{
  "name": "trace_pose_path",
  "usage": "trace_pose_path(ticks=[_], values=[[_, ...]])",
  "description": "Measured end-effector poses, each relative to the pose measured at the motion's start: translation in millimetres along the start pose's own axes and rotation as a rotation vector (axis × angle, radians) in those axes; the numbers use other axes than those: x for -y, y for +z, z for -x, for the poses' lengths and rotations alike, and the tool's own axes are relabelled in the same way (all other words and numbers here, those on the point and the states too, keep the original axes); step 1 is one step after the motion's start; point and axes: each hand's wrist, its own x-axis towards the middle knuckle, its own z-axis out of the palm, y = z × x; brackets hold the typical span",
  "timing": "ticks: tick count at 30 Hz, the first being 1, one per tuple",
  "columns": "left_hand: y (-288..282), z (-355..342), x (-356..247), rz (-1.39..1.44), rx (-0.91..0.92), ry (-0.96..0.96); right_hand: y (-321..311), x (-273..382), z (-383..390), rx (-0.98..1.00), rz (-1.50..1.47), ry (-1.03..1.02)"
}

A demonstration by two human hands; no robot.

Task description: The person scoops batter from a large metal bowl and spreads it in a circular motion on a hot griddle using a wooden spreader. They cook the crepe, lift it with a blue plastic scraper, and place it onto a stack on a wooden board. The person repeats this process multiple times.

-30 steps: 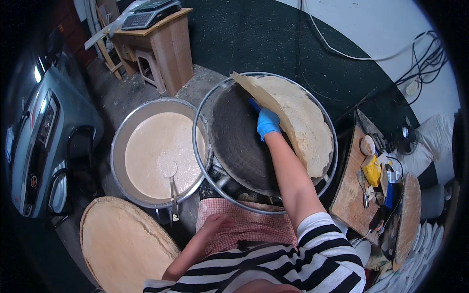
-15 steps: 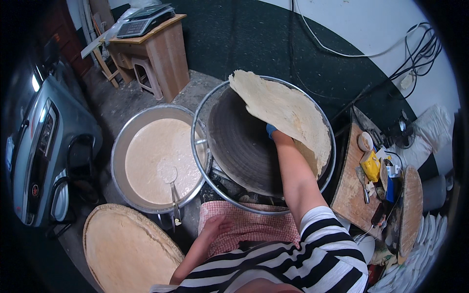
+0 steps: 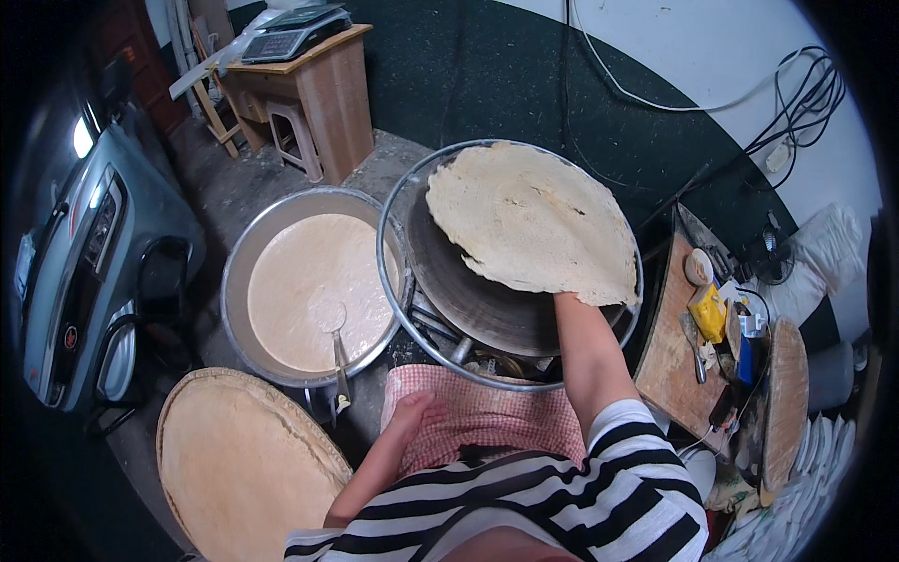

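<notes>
A large, thin, pale flatbread (image 3: 534,211) lies over the far and right part of a dark round griddle (image 3: 496,304). Its surface has a few small tears and its edge is ragged. My right forearm (image 3: 592,351) reaches in from the lower right, and the hand is hidden beneath the near edge of the flatbread, so its fingers do not show. Against the red-and-white checked apron (image 3: 496,417) rests my left hand (image 3: 415,412), its fingers curled in with nothing seen in them.
A metal ring (image 3: 398,323) surrounds the griddle. To its left stands a big pot of batter (image 3: 300,272) with a ladle (image 3: 340,365) in it. A round stack of flatbreads (image 3: 243,459) is at lower left. A cluttered wooden board (image 3: 676,375) stands right; a vehicle (image 3: 94,290) stands left.
The flatbread has turned and spread toward me and to the left, now covering my right hand, whose blue covering showed before. My left hand's fingers have drawn in.
</notes>
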Motion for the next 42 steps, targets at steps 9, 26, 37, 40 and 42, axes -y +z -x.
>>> trace_pose_path(ticks=[9,26,37,40,42], values=[[32,-2,-36,-0.599,-0.288,0.652,-13,-31,150,-0.031,-0.037,-0.311],[228,-40,-109,-1.872,0.006,1.311,-119,-112,256,-0.025,-0.146,-0.337],[363,25,-202,-1.542,0.154,0.953,-120,-234,300,-0.003,-0.655,0.047],[345,39,-259,-1.305,-0.066,0.795,-132,-236,280,0.213,-0.586,0.142],[310,53,-292,-1.174,-0.206,0.737,-131,-224,261,0.071,-0.824,0.117]])
